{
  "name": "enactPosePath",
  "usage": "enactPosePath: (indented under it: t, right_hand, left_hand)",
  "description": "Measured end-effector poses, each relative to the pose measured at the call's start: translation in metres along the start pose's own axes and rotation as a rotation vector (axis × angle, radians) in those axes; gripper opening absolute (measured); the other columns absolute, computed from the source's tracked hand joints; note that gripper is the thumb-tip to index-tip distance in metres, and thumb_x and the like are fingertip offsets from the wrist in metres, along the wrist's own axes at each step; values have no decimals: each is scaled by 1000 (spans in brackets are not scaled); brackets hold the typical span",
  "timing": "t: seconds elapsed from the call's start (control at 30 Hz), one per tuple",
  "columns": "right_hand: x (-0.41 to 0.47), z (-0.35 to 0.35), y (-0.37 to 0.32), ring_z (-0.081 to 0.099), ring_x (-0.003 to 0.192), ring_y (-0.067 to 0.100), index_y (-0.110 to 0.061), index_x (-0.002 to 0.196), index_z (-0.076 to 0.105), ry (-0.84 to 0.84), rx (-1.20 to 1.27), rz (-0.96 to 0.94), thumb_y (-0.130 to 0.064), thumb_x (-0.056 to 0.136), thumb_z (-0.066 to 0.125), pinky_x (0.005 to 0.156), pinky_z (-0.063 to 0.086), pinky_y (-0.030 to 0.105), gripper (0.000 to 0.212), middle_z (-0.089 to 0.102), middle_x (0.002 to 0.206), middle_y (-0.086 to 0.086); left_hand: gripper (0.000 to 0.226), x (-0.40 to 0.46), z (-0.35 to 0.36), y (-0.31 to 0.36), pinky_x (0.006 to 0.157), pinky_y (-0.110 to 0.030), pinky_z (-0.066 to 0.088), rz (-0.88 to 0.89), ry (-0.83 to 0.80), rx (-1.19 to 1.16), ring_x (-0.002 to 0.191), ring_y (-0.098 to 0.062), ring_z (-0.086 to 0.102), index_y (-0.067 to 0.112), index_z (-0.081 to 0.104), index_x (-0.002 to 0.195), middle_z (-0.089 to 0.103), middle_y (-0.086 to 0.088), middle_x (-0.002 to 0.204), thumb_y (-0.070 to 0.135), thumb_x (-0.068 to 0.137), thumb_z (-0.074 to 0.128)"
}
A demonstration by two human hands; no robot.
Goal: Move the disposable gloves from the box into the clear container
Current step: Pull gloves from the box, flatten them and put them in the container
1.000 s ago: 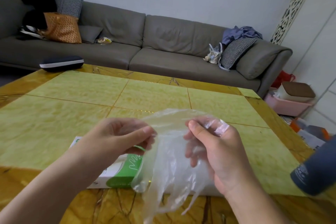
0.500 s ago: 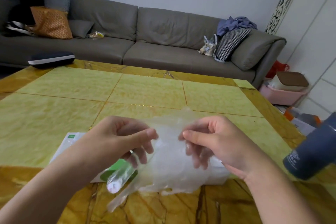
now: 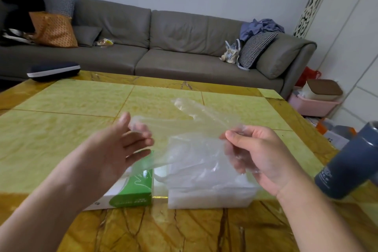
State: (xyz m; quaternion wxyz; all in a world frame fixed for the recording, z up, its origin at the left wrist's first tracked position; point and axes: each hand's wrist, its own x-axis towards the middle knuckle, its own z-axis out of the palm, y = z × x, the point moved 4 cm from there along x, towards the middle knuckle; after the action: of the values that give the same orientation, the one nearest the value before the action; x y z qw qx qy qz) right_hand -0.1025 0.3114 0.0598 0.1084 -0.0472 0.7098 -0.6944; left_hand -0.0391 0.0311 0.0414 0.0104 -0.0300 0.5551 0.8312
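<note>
A thin clear disposable glove (image 3: 190, 129) is spread in the air between my hands, above the table. My right hand (image 3: 259, 155) pinches its right edge between thumb and fingers. My left hand (image 3: 120, 145) is spread with straight fingers, and the glove's left end drapes over its fingertips. Below them the white and green glove box (image 3: 133, 196) lies on the table near the front edge. Right beside it stands the clear container (image 3: 210, 198), holding a whitish stack of gloves and partly hidden behind the held glove.
A dark blue bottle (image 3: 347, 168) stands at the table's right edge, close to my right forearm. A dark case (image 3: 53, 70) lies at the far left corner of the yellow-green table (image 3: 61, 129). A grey sofa (image 3: 163, 47) runs behind it.
My hands have moved apart, stretching the glove out wide and flat. My left hand has opened from a pinch to spread fingers. The glove no longer hangs down over the box.
</note>
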Motion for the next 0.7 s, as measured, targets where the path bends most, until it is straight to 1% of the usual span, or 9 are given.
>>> enactPosePath:
  t: [0.07, 0.1, 0.17, 0.23, 0.33, 0.5, 0.57, 0.63, 0.7]
  right_hand:
    - [2, 0, 2, 50, 45, 21, 7, 100, 72, 18, 28, 2, -4, 100, 63, 37, 36, 23, 15, 64, 69, 15]
    - [3, 0, 3, 51, 46, 21, 6, 100, 73, 27, 30, 4, -5, 100, 64, 38, 37, 24, 15, 64, 70, 14]
    - [4, -2, 5, 52, 47, 21, 5, 100, 75, 47, 24, 4, -6, 100, 64, 39, 39, 26, 15, 65, 69, 13]
    - [5, -6, 5, 54, 47, 21, 3, 99, 75, 72, 15, -3, -7, 101, 64, 40, 41, 26, 16, 66, 70, 13]
    - [4, -13, 3, 57, 53, 23, 2, 96, 76, 84, -4, -7, -9, 101, 64, 43, 43, 28, 18, 69, 75, 15]
    - [6, -28, 8, 55, 46, 22, 5, 91, 74, 152, -147, 19, -12, 101, 65, 42, 42, 28, 21, 62, 61, 12]
    - [8, -33, 14, 54, 45, 22, 3, 87, 73, 175, -287, 42, -12, 101, 65, 43, 41, 27, 22, 60, 56, 8]
    - [8, -36, 19, 58, 45, 21, -3, 79, 71, 167, -440, 60, -14, 99, 64, 46, 43, 28, 24, 65, 56, 6]
    - [8, -33, 22, 61, 44, 18, -7, 73, 68, 153, -580, 76, -17, 98, 60, 46, 45, 27, 27, 68, 56, 5]
  left_hand:
    - [65, -4, 14, -8, 99, -33, 55, -15, -68, 194, 115, -17, 70, 12, 72, 117, 75, -4, 119, 63, 77, 78]
    - [55, -10, 22, -10, 99, -31, 55, -23, -109, 338, 116, -15, 70, 16, 72, 119, 76, -2, 120, 55, 81, 78]
    - [28, -13, 28, -12, 97, -33, 55, -16, -103, 477, 104, -20, 74, 14, 77, 106, 78, -6, 107, 34, 87, 76]
    - [17, -11, 26, -14, 90, -39, 59, -15, -31, 409, 90, -29, 74, 7, 78, 95, 76, -15, 95, 22, 87, 74]
    - [20, -7, 23, -11, 72, -32, 60, 7, 76, 309, 74, -27, 65, 4, 79, 92, 70, -18, 82, 20, 81, 75]
    - [9, -4, 34, -11, 70, -41, 50, 81, 186, 498, 62, -20, 59, 12, 79, 86, 73, -11, 75, 20, 89, 76]
    - [7, -5, 33, -13, 68, -38, 52, 171, 326, 730, 63, -16, 64, 21, 75, 87, 74, -1, 75, 26, 92, 75]
    - [11, -13, 43, -6, 70, -38, 50, 419, 482, 1150, 79, -17, 63, 29, 67, 95, 68, 9, 84, 36, 89, 74]
    - [21, -19, 74, -2, 77, -35, 45, 691, 368, 1379, 94, -17, 56, 27, 63, 107, 58, 11, 98, 36, 88, 70]
